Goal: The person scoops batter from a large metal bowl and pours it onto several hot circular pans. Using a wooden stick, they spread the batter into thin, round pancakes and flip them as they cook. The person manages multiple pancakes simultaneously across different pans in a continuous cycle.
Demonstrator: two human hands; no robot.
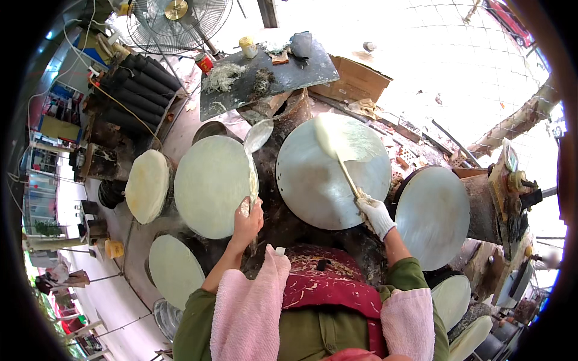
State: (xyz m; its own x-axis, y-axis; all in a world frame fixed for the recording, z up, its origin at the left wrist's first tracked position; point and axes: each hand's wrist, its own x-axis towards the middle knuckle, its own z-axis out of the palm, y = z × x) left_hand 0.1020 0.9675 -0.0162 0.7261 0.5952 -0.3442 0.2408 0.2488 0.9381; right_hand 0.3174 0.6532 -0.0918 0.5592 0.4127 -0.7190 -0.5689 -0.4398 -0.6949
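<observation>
My left hand (248, 219) is closed around the handle of a metal ladle (258, 136), whose handle is smeared with pale batter. The ladle lies over the right edge of a round griddle covered with pale batter (214, 187). A white knit glove covers my right hand (375, 215), which grips the wooden handle of a spreader (347, 177). The spreader's head touches pale batter (347, 137) across the upper part of a large round metal griddle (316, 194); the griddle's lower part shows bare metal. A second bare griddle (433, 219) stands to the right.
More batter-coated rounds (176, 270) and a thick pale round (146, 187) are at the left. A dark board (311, 76) with a can and tub stands ahead, beside a cardboard box (356, 79). A standing fan (176, 27) and stacked black cylinders (140, 90) are at the upper left.
</observation>
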